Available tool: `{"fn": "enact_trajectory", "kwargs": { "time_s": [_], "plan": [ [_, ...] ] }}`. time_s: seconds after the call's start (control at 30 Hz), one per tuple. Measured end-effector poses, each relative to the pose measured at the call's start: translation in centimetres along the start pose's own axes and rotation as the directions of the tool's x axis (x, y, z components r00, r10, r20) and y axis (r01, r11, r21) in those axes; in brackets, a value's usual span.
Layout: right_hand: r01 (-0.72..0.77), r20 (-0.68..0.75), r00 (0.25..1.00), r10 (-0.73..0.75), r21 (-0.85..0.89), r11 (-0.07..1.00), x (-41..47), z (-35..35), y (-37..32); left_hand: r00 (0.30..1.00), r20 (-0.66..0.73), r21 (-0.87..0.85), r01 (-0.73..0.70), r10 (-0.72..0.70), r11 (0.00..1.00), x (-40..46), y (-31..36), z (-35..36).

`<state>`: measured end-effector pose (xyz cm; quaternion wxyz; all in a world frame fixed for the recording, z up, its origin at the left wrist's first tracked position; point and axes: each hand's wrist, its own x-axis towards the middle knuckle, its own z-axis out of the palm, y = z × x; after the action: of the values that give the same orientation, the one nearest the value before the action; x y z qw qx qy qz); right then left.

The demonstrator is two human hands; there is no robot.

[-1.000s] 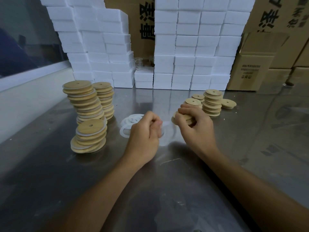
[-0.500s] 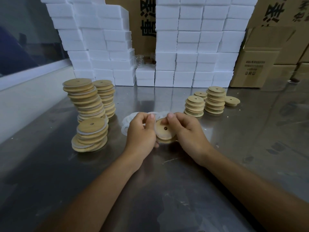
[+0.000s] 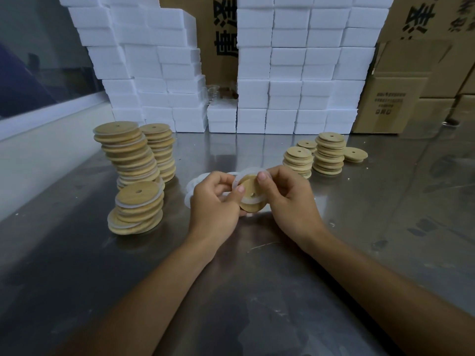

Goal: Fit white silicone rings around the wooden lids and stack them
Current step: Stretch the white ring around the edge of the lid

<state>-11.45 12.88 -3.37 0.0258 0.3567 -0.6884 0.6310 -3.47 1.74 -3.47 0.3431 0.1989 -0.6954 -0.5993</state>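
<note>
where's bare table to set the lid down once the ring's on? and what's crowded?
Free: the steel table between the forearms, below both hands; also right of the right hand, in front of the bare lid stacks. Crowded: the loose rings just behind the left hand, and the ringed lid stacks to the left.

A second ago a wooden lid (image 3: pixel 250 195) was being taken by the right hand (image 3: pixel 288 199) from the low stack (image 3: pixel 298 160) at the right, while the left hand (image 3: pixel 216 201) was closed near the loose rings (image 3: pixel 195 185). Since then the lid has been brought to the middle, gripped by both hands, and a white silicone ring (image 3: pixel 241 179) has been stretched partly around its rim.
</note>
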Motion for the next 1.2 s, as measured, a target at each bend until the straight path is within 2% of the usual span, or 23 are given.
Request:
{"fn": "enact_trajectory", "kwargs": {
  "time_s": [0.37,0.63,0.8,1.0,1.2],
  "plan": [
    [-0.020,-0.016,1.000,0.019,-0.045,0.999,0.2,-0.7,0.0,0.997,-0.003,0.021,-0.073,0.073,0.997,0.4,-0.6,-0.3],
    [-0.084,-0.013,0.996,0.085,0.022,0.996,0.3,-1.1,0.1,0.994,-0.031,0.065,-0.107,0.109,0.992,0.5,-0.9,-0.5],
    [-0.067,0.025,0.997,0.070,-0.098,0.993,0.6,-2.3,0.3,0.985,-0.049,0.164,-0.154,0.164,0.974,0.7,-1.1,-0.5],
    [-0.125,0.073,0.989,0.128,-0.044,0.991,0.8,-2.7,0.6,0.984,-0.051,0.200,-0.158,0.171,0.967,0.8,-1.2,-0.7],
    [-0.198,0.065,0.979,0.195,0.054,0.979,0.8,-2.7,0.7,0.992,-0.026,0.136,-0.117,0.122,0.984,1.1,-1.5,-0.9]
  ]
}}
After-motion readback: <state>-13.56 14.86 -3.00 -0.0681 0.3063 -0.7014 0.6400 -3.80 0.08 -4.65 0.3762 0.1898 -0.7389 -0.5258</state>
